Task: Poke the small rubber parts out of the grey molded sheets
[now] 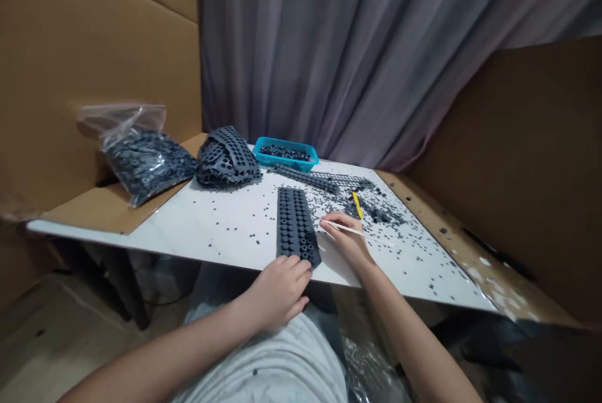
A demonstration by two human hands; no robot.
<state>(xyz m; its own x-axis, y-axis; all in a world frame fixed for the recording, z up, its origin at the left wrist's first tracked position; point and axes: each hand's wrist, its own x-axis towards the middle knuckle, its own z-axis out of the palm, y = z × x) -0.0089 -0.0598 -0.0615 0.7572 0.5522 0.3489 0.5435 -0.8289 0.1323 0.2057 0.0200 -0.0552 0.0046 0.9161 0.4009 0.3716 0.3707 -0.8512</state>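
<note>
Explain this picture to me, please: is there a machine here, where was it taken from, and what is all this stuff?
There is no robot: a person is working with bare hands. The one picture comes from a camera on their head, looking forward and down.

The left hand rests on the near end of a dark, studded sheet. The right hand holds a thin white stick beside it.

On the white table are a dark heap, a blue tray, a yellow object and scattered dark bits. A clear bag is at the left.
</note>
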